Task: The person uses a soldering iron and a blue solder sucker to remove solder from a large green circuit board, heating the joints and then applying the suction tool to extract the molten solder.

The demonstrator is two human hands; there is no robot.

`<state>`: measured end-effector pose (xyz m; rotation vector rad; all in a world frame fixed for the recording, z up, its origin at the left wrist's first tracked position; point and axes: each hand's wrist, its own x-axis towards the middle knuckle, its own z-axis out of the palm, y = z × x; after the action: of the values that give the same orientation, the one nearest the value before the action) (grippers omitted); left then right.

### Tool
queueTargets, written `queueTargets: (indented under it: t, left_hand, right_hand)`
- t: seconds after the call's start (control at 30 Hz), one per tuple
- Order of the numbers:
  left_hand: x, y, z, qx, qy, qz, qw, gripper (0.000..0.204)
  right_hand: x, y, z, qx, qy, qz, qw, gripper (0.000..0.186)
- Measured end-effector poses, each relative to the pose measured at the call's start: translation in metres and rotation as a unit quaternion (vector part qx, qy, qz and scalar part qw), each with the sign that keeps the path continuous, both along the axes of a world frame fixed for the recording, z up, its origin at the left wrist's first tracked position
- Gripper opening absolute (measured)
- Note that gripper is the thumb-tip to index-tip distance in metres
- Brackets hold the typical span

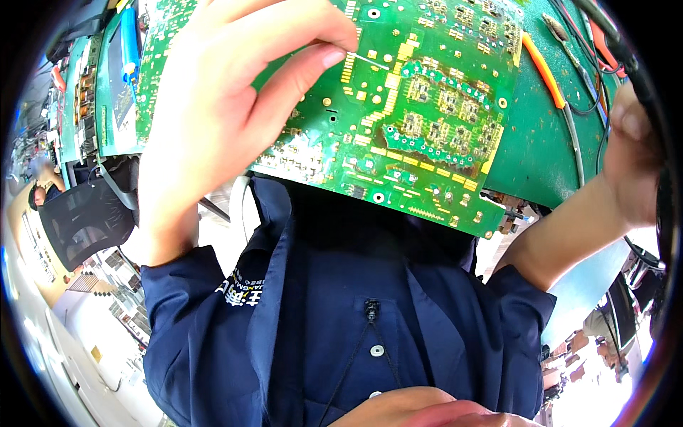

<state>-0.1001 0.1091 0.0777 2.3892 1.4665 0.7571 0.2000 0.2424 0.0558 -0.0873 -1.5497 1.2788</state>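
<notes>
A large green circuit board [341, 153] lies at the front of the bench, its near edge close to my body. Over its left part is my left hand [235, 78], thumb and index finger pinched on a thin silvery wire [371, 62]. The wire's far end reaches the board beside two rows of joints ringed with brownish residue. My right hand [632, 160] is raised at the far right, its fingers curled. A thick black cable [644, 78] passes across it; whatever the fingers hold is hidden.
Beneath the board is a green mat [530, 160]. To the right lie an orange-handled tool [544, 71] and several tangled leads. A blue-handled tool [129, 43] rests at the upper left. A black mesh chair [85, 220] and another person [50, 181] are farther left.
</notes>
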Motion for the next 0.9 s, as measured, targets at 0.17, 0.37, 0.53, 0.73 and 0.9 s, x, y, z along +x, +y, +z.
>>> queueTargets:
  t: [0.17,0.37,0.53,0.73,0.9]
  left_hand:
    - [0.019,0.0,0.01,-0.027,0.05,0.05,0.997,0.013]
    - [0.023,-0.001,0.013,-0.092,-0.026,0.12,0.988,0.011]
    - [0.004,-0.018,0.004,-0.012,0.033,0.104,0.994,0.01]
    - [-0.017,-0.048,0.0,-0.001,0.026,0.13,0.991,0.013]
    - [-0.035,-0.063,-0.015,0.069,-0.014,0.13,0.989,0.017]
  right_hand:
    - [0.038,-0.034,-0.004,-0.042,-0.153,0.056,0.986,0.069]
    - [0.039,-0.045,-0.028,-0.069,-0.152,0.059,0.984,0.087]
    - [0.024,-0.067,-0.03,0.027,-0.204,-0.134,0.969,0.075]
    - [-0.012,-0.139,-0.021,0.016,-0.169,-0.205,0.964,0.059]
    - [-0.006,-0.15,0.002,0.112,-0.365,-0.131,0.915,0.053]
